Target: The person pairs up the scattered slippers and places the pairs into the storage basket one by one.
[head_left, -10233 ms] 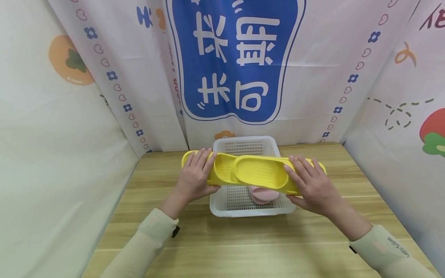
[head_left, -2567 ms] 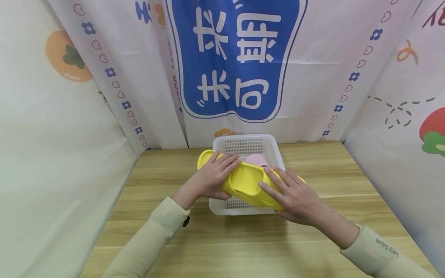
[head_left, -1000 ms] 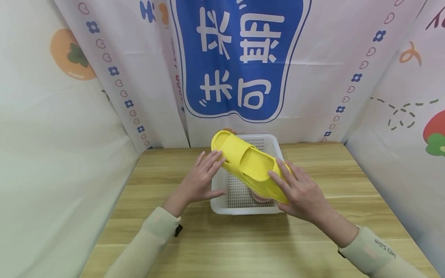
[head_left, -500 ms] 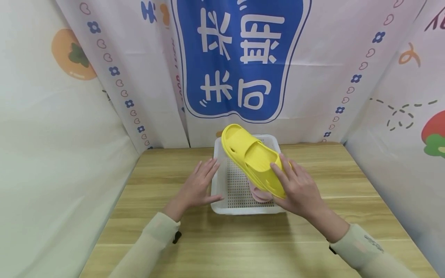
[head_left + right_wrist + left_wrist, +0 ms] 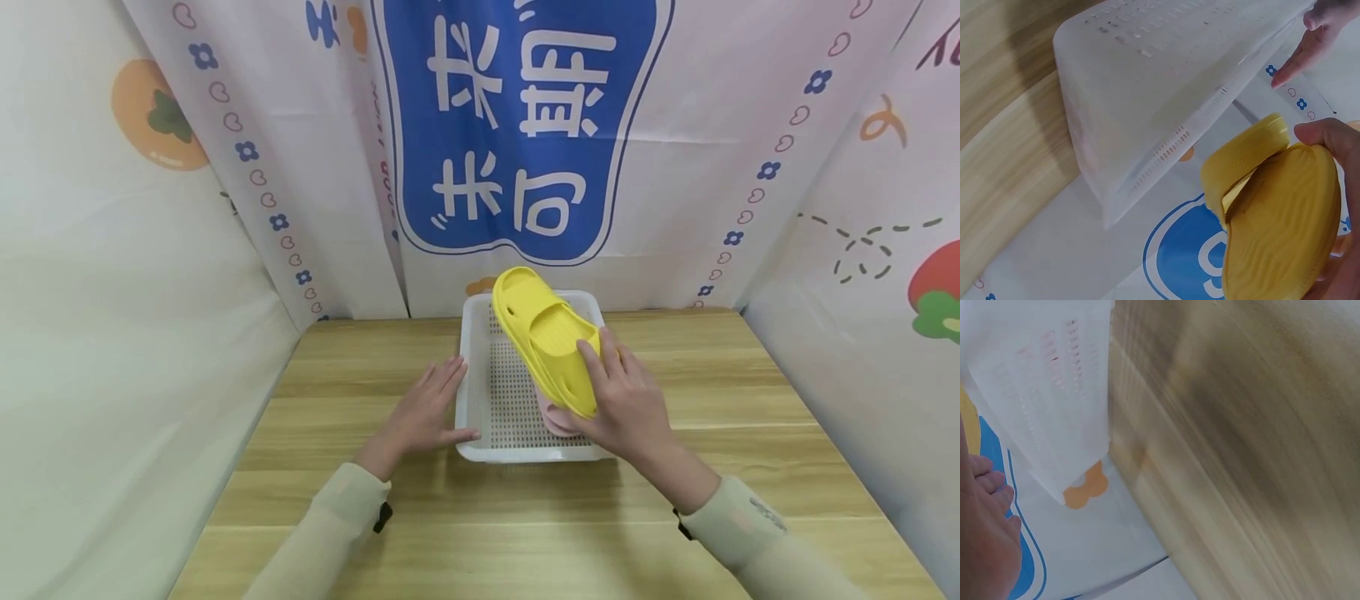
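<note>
In the head view my right hand (image 5: 626, 404) grips a pair of yellow slippers (image 5: 528, 304) by their near end. They look fitted together toe to heel, and tilt up and away over a white plastic basket (image 5: 474, 383). The right wrist view shows the ridged sole (image 5: 1279, 231) under my thumb. My left hand (image 5: 420, 417) is apart from the slippers, fingers straight, at the basket's left rim; whether it touches the rim is unclear. Something pink (image 5: 558, 421), apparently a slipper, lies inside the basket, mostly hidden behind the yellow pair.
The basket stands on a wooden table (image 5: 480, 533) near its back edge. A printed cloth (image 5: 690, 208) hangs behind the table, and pale cloth walls (image 5: 135, 350) close in both sides.
The slippers went from a long end-to-end row in both hands to a compact pair. My left hand let go and dropped to the basket's side. My right hand swung the pair upright and leftward.
</note>
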### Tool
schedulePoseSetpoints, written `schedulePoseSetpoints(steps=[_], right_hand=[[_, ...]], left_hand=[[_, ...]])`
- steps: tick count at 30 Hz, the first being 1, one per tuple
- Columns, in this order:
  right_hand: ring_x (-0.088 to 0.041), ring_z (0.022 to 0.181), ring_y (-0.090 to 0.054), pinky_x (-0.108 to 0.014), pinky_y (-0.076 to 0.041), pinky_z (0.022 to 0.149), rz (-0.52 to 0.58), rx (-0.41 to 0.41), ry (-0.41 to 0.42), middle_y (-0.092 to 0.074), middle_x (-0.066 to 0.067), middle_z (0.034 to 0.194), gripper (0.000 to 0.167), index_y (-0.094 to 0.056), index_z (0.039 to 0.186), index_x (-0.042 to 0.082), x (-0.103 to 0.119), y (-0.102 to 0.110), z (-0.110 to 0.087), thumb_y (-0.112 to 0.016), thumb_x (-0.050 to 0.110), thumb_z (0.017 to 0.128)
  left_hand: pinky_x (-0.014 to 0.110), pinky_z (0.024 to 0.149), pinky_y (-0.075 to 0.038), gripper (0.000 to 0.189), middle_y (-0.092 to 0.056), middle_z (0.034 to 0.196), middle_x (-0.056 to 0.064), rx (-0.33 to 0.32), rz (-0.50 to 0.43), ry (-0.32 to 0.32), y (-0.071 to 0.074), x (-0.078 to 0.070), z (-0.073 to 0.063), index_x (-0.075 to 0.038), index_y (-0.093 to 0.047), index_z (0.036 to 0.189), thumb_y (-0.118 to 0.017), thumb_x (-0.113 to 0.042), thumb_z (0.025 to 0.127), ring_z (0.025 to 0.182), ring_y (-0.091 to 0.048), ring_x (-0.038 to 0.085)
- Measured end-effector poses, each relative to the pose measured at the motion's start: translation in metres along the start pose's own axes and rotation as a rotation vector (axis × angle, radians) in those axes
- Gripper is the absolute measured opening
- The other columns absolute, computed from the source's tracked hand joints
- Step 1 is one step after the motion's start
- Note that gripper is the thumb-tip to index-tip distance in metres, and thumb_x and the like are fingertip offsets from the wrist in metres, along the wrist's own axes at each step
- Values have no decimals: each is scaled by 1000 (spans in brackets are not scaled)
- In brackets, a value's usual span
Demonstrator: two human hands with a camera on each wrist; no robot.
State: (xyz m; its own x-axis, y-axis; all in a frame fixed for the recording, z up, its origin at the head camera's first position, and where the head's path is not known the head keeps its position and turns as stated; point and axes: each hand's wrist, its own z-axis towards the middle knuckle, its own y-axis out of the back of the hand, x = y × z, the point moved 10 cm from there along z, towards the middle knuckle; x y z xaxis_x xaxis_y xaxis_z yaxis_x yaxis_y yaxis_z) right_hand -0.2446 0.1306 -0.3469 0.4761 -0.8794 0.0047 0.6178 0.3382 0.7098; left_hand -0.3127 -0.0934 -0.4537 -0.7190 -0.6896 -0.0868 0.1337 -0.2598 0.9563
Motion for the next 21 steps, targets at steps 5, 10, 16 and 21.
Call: schedulePoseSetpoints(steps=[5,10,16,21], right_hand=[[-46,99,-57,-54,-55,64,-22,45,-63,-48,-30,134,102,-47,135,3,2,-11,5,-81,57,56],[-44,94,-56,-52,-55,63,-44,80,-119,-49,-29,131,97,-47,134,3,5,-21,12,-79,53,57],[-41,84,-58,-50,-53,53,-69,130,-221,-49,-29,130,93,-47,135,4,9,-31,18,-76,45,57],[-42,84,-57,-47,-54,56,-34,219,-306,-46,-30,130,94,-41,138,4,14,-44,22,-77,43,61]], left_hand=[[53,115,-19,109,-20,157,21,47,-34,44,-8,5,-2,6,-23,150,-51,-74,82,144,-19,34],[49,116,-16,108,-18,158,20,81,-53,65,-15,7,-3,5,-21,151,-48,-75,84,145,-15,31],[43,118,-10,105,-17,158,20,107,-63,61,-20,8,-4,5,-21,151,-43,-75,86,146,-14,31],[43,118,-10,103,-17,158,20,113,-66,58,-21,8,-4,6,-22,151,-42,-74,87,146,-13,30]])
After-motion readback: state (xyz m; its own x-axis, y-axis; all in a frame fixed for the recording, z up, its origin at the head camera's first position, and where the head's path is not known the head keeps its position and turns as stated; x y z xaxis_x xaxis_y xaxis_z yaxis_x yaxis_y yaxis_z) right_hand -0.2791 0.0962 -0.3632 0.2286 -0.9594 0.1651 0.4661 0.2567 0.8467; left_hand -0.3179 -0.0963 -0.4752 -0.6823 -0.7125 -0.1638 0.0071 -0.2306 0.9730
